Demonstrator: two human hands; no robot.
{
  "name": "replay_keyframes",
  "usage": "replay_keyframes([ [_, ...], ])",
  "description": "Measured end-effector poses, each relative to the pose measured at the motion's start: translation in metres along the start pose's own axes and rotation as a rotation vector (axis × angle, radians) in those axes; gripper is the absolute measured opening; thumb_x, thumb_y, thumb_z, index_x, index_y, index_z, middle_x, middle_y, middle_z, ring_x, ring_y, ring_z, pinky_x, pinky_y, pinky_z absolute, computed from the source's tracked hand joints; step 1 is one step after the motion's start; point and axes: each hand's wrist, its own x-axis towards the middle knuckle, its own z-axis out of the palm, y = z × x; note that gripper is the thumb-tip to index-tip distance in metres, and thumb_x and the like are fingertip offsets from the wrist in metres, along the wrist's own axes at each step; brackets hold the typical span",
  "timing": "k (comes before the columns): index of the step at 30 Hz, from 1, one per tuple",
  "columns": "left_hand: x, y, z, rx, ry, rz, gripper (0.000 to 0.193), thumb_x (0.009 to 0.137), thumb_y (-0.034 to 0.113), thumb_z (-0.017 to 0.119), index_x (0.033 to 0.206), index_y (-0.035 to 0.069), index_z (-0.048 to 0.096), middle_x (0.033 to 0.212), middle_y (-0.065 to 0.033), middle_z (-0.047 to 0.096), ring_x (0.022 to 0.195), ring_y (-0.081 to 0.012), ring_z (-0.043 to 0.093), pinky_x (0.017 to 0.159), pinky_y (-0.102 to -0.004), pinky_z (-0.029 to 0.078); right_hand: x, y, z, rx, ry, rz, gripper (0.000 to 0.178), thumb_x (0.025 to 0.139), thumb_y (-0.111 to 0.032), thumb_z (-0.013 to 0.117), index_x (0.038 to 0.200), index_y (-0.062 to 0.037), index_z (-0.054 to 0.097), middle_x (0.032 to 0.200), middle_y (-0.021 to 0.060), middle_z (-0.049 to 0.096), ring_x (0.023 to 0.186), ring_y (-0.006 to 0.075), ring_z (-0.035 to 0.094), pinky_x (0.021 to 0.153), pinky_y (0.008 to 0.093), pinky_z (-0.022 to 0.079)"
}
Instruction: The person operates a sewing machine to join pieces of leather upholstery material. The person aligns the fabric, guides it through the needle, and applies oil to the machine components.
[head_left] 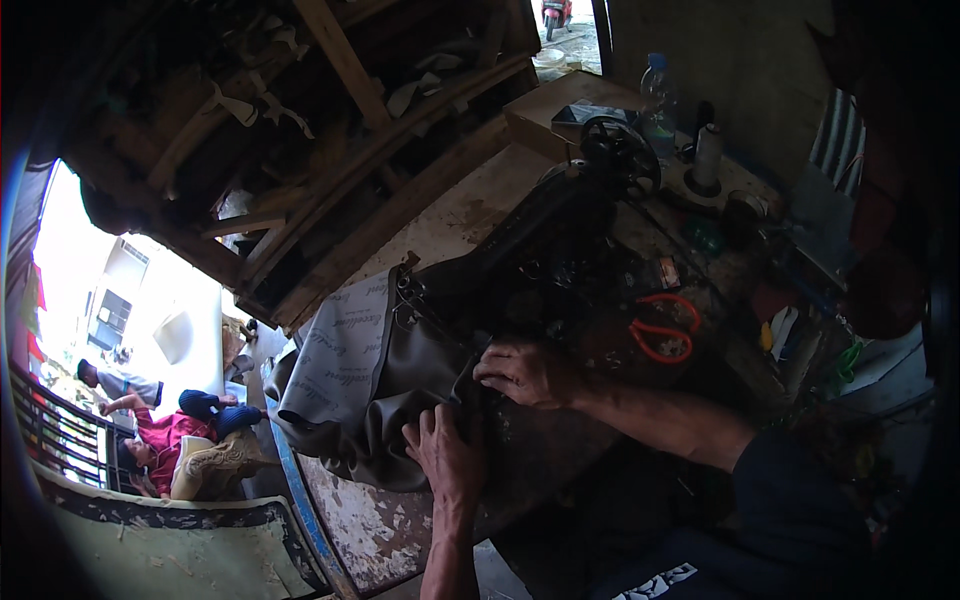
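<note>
A piece of dark brown leatherette point(420, 365) lies bunched on the worn work table, under the head end of a black sewing machine point(540, 225). Its pale printed backing point(340, 350) is turned up on the left side. My left hand point(447, 455) grips the near part of the material with curled fingers. Just beyond it, my right hand point(525, 375) pinches the material's right edge, close to the machine. The fingertips of the right hand are partly in shadow. Orange-handled scissors point(668, 330) rest to the right of the machine.
Behind the machine stand a cardboard box point(545, 115), a plastic bottle point(658, 110) and a thread spool point(707, 155). A wooden frame point(370, 165) looms at the far left. Outside, one person in red point(175, 435) sits near another person point(135, 385). A padded panel point(190, 550) fills the lower left.
</note>
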Motion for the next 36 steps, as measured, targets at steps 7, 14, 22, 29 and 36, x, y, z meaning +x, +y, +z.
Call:
replay_keyframes([
  [7,0.006,-0.007,0.009,0.069,0.006,-0.046,0.02,0.1,0.024,0.068,0.117,0.014,0.07,0.111,-0.0147,0.064,0.112,-0.0419,0.057,0.091,-0.0591,0.045,0.01,0.017,0.019,-0.015,-0.064,-0.158,0.018,0.092,-0.013,0.078,0.108,-0.0067,0.079,0.106,0.0082,0.074,0.105,0.0282,0.073,0.091,0.0402,0.06],
  [14,0.01,0.002,0.008,0.249,-0.022,-0.022,0.026,0.098,0.024,0.067,0.123,0.023,0.072,0.119,-0.0141,0.061,0.118,-0.04,0.057,0.087,-0.0592,0.048,0.013,0.008,0.015,-0.177,-0.113,-0.094,0.018,0.092,-0.02,0.075,0.107,-0.0143,0.083,0.108,0.0069,0.076,0.107,0.0264,0.071,0.09,0.039,0.062],
  [22,0.019,-0.009,0.007,0.23,-0.095,-0.079,0.034,0.097,0.022,0.066,0.131,0.024,0.071,0.129,-0.0168,0.06,0.125,-0.0429,0.055,0.093,-0.0639,0.049,0.021,0.013,0.026,-0.302,-0.089,-0.194,0.017,0.089,-0.018,0.072,0.104,-0.0155,0.081,0.107,-0.0002,0.07,0.103,0.0234,0.067,0.08,0.0358,0.063],
  [29,0.029,0.014,0.006,0.248,-0.208,-0.225,0.034,0.096,0.022,0.068,0.128,0.01,0.07,0.139,-0.0243,0.053,0.134,-0.0484,0.047,0.099,-0.0721,0.045,0.028,0.017,0.019,-0.249,-0.112,-0.35,0.017,0.085,-0.014,0.07,0.099,-0.0121,0.079,0.112,0.0017,0.07,0.106,0.0251,0.067,0.079,0.0367,0.063],
  [36,0.036,0.016,0.01,0.242,-0.244,-0.24,0.045,0.085,0.024,0.078,0.12,-0.001,0.063,0.138,-0.0286,0.047,0.135,-0.0522,0.041,0.1,-0.0757,0.04,0.028,0.024,0.004,-0.07,-0.169,-0.407,0.021,0.091,-0.012,0.062,0.108,-0.007,0.074,0.117,0.0089,0.07,0.112,0.0328,0.067,0.1,0.0429,0.055],
])
